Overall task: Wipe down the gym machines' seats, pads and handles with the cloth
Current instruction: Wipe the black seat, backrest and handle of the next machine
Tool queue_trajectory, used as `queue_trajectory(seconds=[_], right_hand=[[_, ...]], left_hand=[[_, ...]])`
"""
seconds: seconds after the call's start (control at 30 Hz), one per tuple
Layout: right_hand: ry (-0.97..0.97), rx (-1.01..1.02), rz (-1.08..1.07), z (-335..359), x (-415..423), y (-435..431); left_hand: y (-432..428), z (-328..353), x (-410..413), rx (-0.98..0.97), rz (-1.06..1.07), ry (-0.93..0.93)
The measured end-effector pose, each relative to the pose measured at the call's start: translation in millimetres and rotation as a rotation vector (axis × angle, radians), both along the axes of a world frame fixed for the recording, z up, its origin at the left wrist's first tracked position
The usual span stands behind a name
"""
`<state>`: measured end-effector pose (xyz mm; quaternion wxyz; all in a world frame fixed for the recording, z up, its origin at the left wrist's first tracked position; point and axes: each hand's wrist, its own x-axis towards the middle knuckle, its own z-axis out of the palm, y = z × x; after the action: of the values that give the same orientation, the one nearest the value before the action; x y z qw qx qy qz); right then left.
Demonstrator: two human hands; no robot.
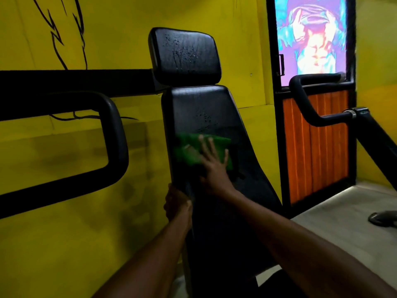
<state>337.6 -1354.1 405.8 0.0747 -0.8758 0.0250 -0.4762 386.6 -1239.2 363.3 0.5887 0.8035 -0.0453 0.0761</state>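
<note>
Mid-wipe: right hand (211,160), fingers spread flat, pressed cloth (188,152) on back pad (206,108); left hand (177,203) clamped its left edge; droplet-wet head pad (184,54) likely next, needing an upward reach.

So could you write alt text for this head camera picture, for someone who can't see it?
A person's right hand presses a green cloth flat against the black back pad of a gym machine, while the left hand grips the pad's left edge. Above is a head pad dotted with droplets; a yellow wall stands behind.
</note>
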Motion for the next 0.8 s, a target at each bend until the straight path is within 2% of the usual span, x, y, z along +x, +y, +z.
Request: queue_trajectory(seconds=[0.03,0.07,0.1,0.17,0.27,0.3,0.33,0.37,0.47,0.5,0.53,0.63,0.67,0.7,0.77,0.8], right_hand=[[0.042,-0.175,0.053,-11,-1,-2],[0.054,-0.264,0.063,-15,-3,-12],[0.040,-0.254,0.024,-15,-6,-25],[-0.023,-0.031,-0.125,-14,-14,-50],[-0.090,0.513,-0.294,-12,-22,-64],[-0.088,0.602,-0.304,-11,-23,-57],[-0.068,0.578,-0.288,-12,-23,-46],[-0.042,0.456,-0.233,-18,-24,-33],[0.100,-0.047,-0.048,-53,-34,-18],[0.129,-0.076,-0.060,-58,-38,-24],[0.140,0.007,-0.114,-60,-41,-31],[0.126,0.506,-0.240,-47,-45,-18],[0.139,0.544,-0.204,-41,-45,-6],[0.178,0.452,-0.147,-40,-44,6],[0.284,0.116,-0.035,-50,-46,19],[0.308,0.028,-0.037,-54,-51,15]], left_hand=[[0,-2,3,0.000,-0.001,-0.023],[0,-3,6,0.006,0.003,-0.020],[1,-2,7,-0.006,0.005,0.004],[-1,0,5,-0.069,0.003,0.054],[-2,0,1,-0.106,0.007,0.039],[-3,0,-1,-0.105,0.009,0.037],[-2,0,-1,-0.110,0.013,0.037],[-2,-1,-1,-0.100,0.013,0.040],[1,0,-2,-0.062,-0.018,0.022],[3,3,-5,-0.095,-0.024,0.038],[4,5,-8,-0.134,-0.029,0.067],[6,9,-15,-0.184,-0.063,0.099],[7,10,-16,-0.187,-0.072,0.092],[8,8,-17,-0.171,-0.083,0.078],[10,7,-16,-0.114,-0.114,0.023],[10,7,-14,-0.075,-0.136,0.028]])
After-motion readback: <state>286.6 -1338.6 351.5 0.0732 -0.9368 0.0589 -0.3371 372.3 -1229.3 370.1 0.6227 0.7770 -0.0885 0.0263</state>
